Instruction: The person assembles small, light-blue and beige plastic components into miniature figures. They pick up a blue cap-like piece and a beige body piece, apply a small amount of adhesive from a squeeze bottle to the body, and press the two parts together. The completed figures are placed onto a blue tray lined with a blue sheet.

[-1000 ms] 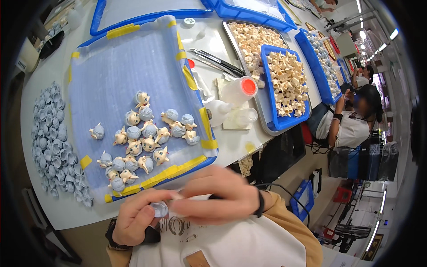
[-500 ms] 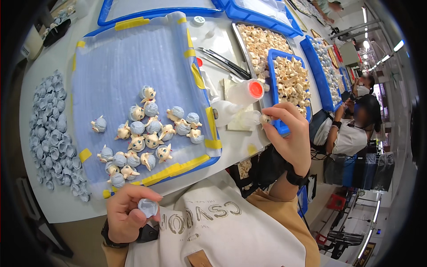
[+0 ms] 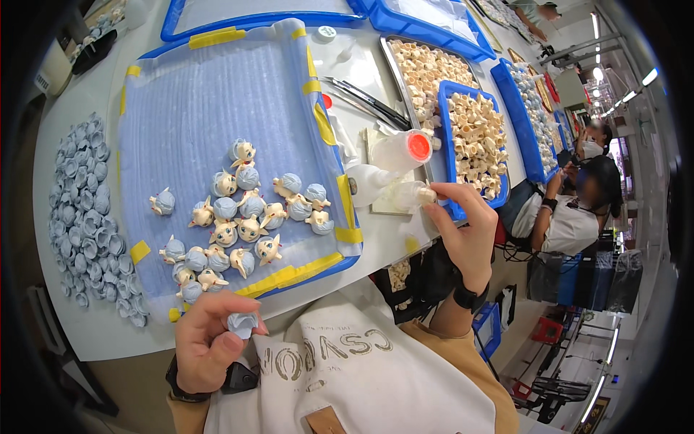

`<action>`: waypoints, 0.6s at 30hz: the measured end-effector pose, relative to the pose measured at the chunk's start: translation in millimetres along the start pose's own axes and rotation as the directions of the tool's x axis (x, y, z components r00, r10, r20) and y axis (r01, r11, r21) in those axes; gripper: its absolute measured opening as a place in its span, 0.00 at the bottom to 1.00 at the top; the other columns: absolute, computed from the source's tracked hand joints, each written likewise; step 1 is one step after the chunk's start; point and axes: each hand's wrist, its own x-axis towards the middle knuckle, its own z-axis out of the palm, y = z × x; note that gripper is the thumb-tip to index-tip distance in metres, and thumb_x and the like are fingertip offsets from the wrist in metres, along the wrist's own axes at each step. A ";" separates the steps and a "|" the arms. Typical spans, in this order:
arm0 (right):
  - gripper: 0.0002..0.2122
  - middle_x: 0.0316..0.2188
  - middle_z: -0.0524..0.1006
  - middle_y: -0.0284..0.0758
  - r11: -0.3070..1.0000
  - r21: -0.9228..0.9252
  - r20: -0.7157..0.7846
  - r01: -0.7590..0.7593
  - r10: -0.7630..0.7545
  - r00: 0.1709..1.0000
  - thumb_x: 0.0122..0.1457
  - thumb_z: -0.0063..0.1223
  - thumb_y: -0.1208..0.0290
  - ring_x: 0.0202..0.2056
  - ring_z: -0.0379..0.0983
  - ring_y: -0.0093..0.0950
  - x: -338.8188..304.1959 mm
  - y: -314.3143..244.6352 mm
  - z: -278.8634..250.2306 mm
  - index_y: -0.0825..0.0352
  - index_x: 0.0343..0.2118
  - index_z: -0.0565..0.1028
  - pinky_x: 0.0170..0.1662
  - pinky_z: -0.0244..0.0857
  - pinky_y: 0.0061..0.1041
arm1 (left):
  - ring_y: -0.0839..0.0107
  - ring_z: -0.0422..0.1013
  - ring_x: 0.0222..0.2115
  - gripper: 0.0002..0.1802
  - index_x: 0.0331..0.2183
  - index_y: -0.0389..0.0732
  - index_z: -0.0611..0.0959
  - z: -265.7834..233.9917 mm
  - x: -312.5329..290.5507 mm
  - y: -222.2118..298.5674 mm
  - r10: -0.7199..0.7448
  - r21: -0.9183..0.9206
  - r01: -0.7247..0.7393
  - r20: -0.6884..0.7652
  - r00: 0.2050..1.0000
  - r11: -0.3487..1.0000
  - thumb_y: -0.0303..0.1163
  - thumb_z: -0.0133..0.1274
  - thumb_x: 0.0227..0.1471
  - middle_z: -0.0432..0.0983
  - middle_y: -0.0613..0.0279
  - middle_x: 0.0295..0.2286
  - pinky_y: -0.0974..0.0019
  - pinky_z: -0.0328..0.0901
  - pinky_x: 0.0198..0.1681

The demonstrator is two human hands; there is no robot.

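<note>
My left hand pinches a pale blue, cup-shaped doll hair piece near the table's front edge. To the right, my right hand has thumb and forefinger closed on a small cream doll part, right by the end of a translucent bottle; whether the two touch I cannot tell. Several doll heads with painted faces and blue hair lie on the cloth-lined blue tray ahead of me. Loose blue hair pieces are heaped left of that tray.
A blue bin of cream parts and a metal tray of cream parts stand at the right. Nearby are a red-capped bottle, black-handled tools and a white lid. Two people sit at the far right.
The hair piece in my left hand has been turned, its hollow less toward me. My right hand has shifted slightly left and tilted, staying beside the bottle.
</note>
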 end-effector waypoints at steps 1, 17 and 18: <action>0.10 0.28 0.76 0.38 1.000 0.008 -0.017 -0.001 0.002 1.000 0.43 0.59 0.79 0.29 0.73 0.30 -1.9 1.3 1.2 0.69 0.31 0.75 0.33 0.65 0.24 | 0.74 0.68 0.30 0.24 0.42 0.32 0.71 1.1 0.5 0.5 -0.002 -0.001 0.002 -0.008 1.000 1.000 0.42 0.52 0.51 0.70 0.57 0.31 0.74 0.61 0.31; 0.16 0.28 0.76 0.37 0.550 0.747 -0.098 0.372 -0.462 0.882 0.37 0.65 0.76 0.26 0.71 0.30 -12.2 -100.9 48.8 0.70 0.32 0.76 0.28 0.62 0.23 | 0.81 0.69 0.25 0.22 0.40 0.35 0.71 1.9 15.3 -6.9 0.148 -0.107 -0.132 0.164 0.975 0.985 0.24 0.61 0.42 0.71 0.58 0.35 0.78 0.63 0.27; 0.16 0.28 0.76 0.37 0.547 0.745 -0.100 0.382 -0.474 0.875 0.37 0.65 0.75 0.25 0.71 0.30 -11.7 -104.6 52.0 0.70 0.32 0.76 0.27 0.61 0.23 | 0.82 0.68 0.25 0.22 0.40 0.35 0.71 -0.1 14.8 -6.3 0.167 -0.102 -0.153 0.154 0.974 0.983 0.24 0.61 0.42 0.71 0.58 0.35 0.79 0.62 0.26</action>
